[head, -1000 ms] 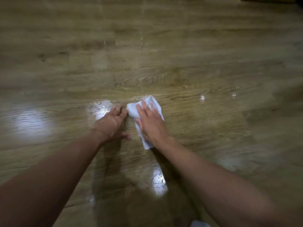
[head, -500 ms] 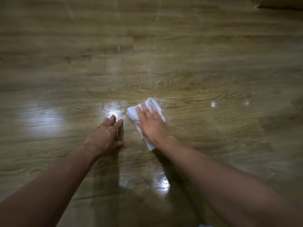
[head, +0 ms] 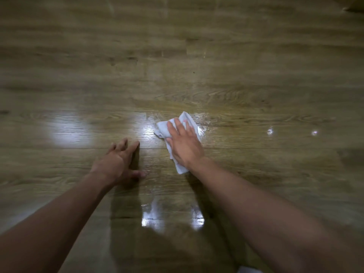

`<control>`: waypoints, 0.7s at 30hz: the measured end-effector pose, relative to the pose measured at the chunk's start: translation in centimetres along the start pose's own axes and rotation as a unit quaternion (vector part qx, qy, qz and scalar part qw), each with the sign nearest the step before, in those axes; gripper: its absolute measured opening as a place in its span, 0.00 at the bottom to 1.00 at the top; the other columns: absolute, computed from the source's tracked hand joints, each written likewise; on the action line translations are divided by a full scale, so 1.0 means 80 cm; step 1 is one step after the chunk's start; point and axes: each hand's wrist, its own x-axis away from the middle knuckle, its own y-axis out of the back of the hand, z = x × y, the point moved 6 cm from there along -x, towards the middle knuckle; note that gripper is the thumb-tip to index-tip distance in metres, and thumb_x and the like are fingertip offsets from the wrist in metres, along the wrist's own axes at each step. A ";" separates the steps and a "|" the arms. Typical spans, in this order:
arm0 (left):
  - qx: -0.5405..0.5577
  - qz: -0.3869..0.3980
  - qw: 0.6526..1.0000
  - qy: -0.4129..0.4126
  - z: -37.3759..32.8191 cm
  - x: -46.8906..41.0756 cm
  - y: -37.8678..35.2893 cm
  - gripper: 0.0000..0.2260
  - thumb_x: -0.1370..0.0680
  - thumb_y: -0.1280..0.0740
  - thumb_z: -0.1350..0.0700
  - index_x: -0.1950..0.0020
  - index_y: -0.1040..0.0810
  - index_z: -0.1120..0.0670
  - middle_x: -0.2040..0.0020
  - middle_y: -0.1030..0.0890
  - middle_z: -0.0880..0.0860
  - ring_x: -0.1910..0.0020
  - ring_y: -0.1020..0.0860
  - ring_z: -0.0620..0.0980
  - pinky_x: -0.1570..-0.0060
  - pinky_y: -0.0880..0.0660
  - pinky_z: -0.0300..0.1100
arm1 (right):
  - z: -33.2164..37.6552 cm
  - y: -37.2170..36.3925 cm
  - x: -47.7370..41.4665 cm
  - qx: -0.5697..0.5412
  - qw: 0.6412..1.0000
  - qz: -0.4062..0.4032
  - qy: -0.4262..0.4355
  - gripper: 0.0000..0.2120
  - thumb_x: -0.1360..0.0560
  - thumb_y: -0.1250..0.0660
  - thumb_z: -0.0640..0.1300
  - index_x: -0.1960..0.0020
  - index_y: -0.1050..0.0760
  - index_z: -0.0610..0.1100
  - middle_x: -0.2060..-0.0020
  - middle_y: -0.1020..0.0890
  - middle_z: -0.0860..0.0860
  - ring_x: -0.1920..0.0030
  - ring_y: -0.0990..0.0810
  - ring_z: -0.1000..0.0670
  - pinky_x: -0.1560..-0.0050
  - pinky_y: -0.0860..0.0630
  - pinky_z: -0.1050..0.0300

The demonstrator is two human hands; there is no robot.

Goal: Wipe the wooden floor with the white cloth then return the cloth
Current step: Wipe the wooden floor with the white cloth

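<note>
A crumpled white cloth lies on the wooden floor near the middle of the view. My right hand presses flat on top of it, fingers spread, covering its middle; cloth shows above the fingertips and below the wrist. My left hand rests on the bare floor to the left of the cloth, apart from it, fingers spread and holding nothing. Wet streaks shine on the planks around the cloth.
Bright light reflections sit on the floor at the left and between my forearms. A pale object's edge shows at the far top right corner. A bit of white peeks in at the bottom edge.
My left hand has drawn away from the cloth to the left and back, and now rests on bare floor. My right hand stays pressed on the cloth, sliding it slightly rightward.
</note>
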 end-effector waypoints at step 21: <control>0.025 -0.017 0.997 0.072 0.075 0.048 -0.017 0.53 0.38 0.27 0.32 0.24 0.56 0.37 0.21 0.59 0.52 0.23 0.57 0.62 0.31 0.43 0.66 | 0.139 -0.038 0.046 -0.006 0.987 0.034 0.157 0.24 0.18 0.48 0.51 0.24 0.42 0.43 0.25 0.40 0.42 0.26 0.43 0.36 0.25 0.51 0.44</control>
